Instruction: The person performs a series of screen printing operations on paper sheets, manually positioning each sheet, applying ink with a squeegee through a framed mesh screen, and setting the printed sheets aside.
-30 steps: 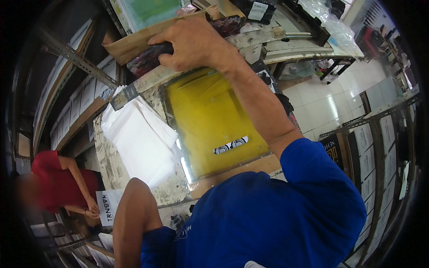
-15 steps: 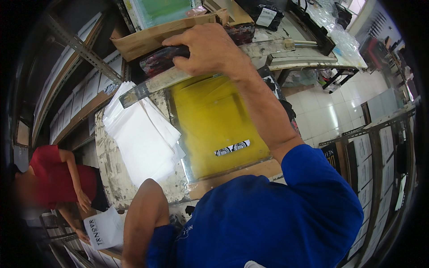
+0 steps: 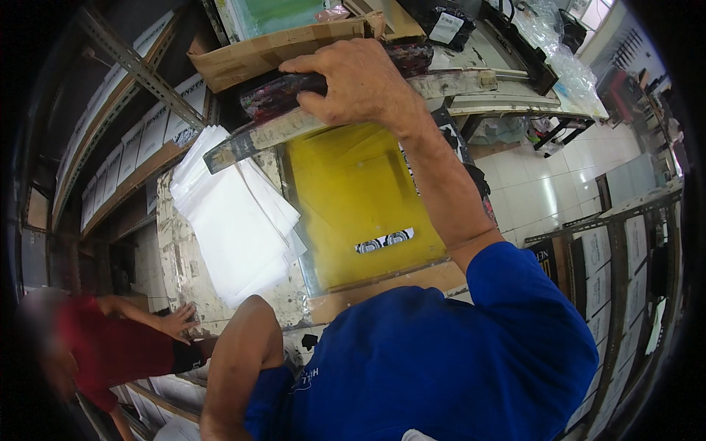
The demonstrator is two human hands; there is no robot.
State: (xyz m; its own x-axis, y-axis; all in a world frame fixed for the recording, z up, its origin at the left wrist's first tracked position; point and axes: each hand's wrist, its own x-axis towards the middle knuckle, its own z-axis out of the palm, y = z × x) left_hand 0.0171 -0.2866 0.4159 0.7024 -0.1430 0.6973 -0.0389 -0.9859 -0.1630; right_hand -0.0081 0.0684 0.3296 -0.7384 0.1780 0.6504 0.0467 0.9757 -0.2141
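Note:
My right hand is closed over a dark, ink-stained bar, thumb on the near side and fingers over the top. Just nearer lies a long paint-spotted wooden strip. Below them is a yellow screen-printing frame with a small black-and-white patterned strip showing near its lower edge. A second patterned edge shows beside my right forearm. My left elbow is bent at the lower left; the left hand is out of view. Left of the screen, white sheets lie fanned in a stack.
A person in a red top is at the left, one hand at the stained table's edge. A cardboard piece stands behind the bar. Shelves with boxes rise at left; more shelving stands at right.
My right hand keeps its grip on the bar, and the view has shifted slightly. The person in red has bent lower and put a hand at the table edge; their white printed sheet is out of sight.

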